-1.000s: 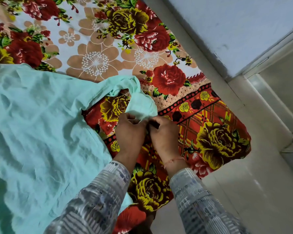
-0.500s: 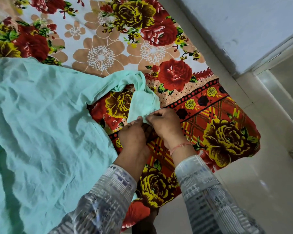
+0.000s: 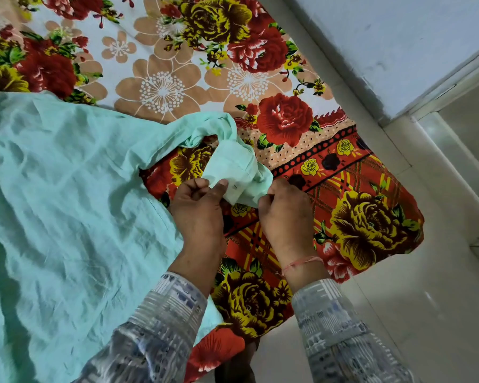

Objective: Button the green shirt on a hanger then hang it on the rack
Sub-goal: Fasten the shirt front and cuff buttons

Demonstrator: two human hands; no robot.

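— Where does the view look from?
— The person's head, facing forward and steeply down over the bed point(image 3: 177, 78).
— How near?
— Close: left hand point(image 3: 197, 205) and right hand point(image 3: 285, 214) sit mid-frame, green shirt point(image 3: 67, 203) at 9 o'clock, floor point(image 3: 398, 313) at 4.

a floral bedsheet point(image 3: 177, 64) is lying spread across the far and middle of the scene, showing red and yellow roses and tan blossoms on a white ground, and its red checked border point(image 3: 351, 189) is hanging over the near right corner. a pale glossy floor point(image 3: 412, 313) is running along the right side, while a pale wall point(image 3: 398, 37) is rising at the far right with a light frame point(image 3: 454, 87) standing just beside it.
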